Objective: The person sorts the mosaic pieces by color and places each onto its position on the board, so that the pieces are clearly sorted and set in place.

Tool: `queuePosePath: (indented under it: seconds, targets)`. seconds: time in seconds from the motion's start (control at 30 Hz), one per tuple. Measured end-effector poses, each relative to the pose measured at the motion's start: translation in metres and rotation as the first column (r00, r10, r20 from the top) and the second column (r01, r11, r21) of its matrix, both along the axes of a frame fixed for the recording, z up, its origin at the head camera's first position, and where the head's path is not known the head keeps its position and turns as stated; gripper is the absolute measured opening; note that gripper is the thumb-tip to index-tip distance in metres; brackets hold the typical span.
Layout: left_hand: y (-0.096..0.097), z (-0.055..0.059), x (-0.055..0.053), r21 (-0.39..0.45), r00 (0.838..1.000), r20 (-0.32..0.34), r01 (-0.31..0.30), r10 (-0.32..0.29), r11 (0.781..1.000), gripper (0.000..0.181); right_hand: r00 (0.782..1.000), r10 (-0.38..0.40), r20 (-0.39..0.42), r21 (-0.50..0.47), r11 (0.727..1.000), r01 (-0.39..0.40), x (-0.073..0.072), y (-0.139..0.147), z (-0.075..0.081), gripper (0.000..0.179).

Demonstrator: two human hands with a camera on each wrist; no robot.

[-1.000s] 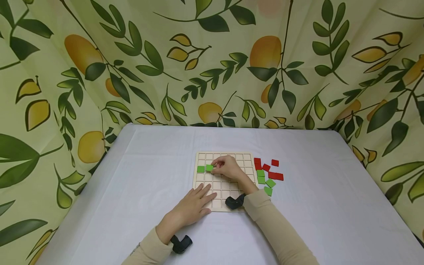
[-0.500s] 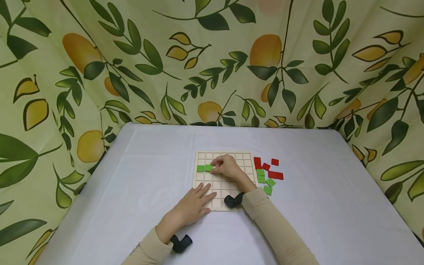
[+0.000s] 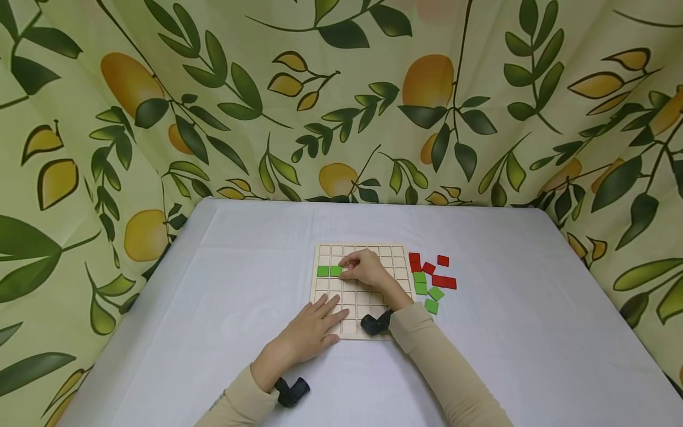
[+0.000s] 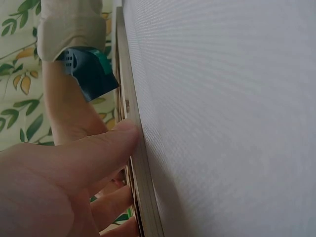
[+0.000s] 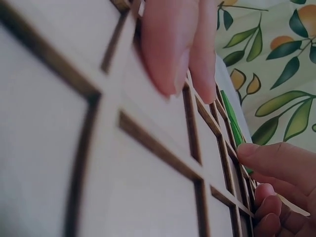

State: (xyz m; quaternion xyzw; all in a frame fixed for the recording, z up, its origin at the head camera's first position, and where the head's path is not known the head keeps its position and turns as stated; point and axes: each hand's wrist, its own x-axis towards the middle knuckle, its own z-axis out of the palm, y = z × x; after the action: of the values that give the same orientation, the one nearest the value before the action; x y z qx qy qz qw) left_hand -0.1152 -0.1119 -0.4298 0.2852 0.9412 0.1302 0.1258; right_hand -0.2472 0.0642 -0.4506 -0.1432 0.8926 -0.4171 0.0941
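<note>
The green tile (image 3: 335,271), tilted a second ago, now lies flat on the board (image 3: 350,298) beside another green tile (image 3: 322,271), apparently seated in its square, its edge pinched by the right hand (image 3: 367,270) while the left hand (image 3: 303,334) rests, fingers spread.

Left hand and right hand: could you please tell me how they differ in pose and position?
The left hand has its fingers spread out, while the right hand has its fingers bent. The left hand covers the near left corner of the board; the right hand is farther in, with fingers at a green tile. Both hands come from beige sleeves.
</note>
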Motion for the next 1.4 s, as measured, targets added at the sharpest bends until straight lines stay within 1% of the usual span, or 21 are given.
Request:
queuePosePath:
  seconds: [0.2, 0.37, 0.6, 0.77, 0.97, 1.13, 1.4]
  targets:
    - [0.000, 0.001, 0.000, 0.001, 1.000, 0.008, -0.002, 0.002, 1.000, 0.051, 1.000, -0.007, 0.016, -0.017, 1.000, 0.007, 0.000, 0.000, 0.000, 0.024]
    - [0.000, 0.002, 0.001, 0.000, 1.000, 0.000, 0.001, -0.001, 1.000, 0.051, 1.000, -0.001, 0.023, -0.033, 0.999, 0.002, 0.001, 0.001, 0.001, 0.024]
    - [0.000, 0.003, 0.001, 0.003, 1.000, 0.010, -0.001, 0.001, 1.000, 0.051, 0.999, 0.012, 0.039, -0.060, 0.998, -0.009, 0.007, 0.005, 0.008, 0.024]
    - [0.000, 0.003, 0.002, 0.006, 1.000, 0.012, -0.007, 0.007, 1.000, 0.050, 0.999, 0.002, 0.054, -0.083, 0.997, 0.002, 0.010, 0.007, 0.011, 0.024]
    - [0.000, 0.003, 0.002, 0.009, 1.000, 0.022, -0.016, 0.016, 1.000, 0.050, 0.999, -0.013, 0.046, -0.082, 0.997, 0.017, 0.014, 0.010, 0.013, 0.023]
    - [0.000, 0.003, 0.002, 0.011, 0.999, 0.028, -0.018, 0.018, 1.000, 0.050, 0.997, -0.019, 0.068, -0.099, 0.995, 0.026, 0.018, 0.013, 0.016, 0.022]
    - [0.000, 0.004, 0.002, 0.020, 1.000, 0.010, -0.008, 0.008, 1.000, 0.050, 1.000, 0.001, 0.030, -0.120, 0.993, 0.002, 0.026, 0.022, 0.022, 0.024]
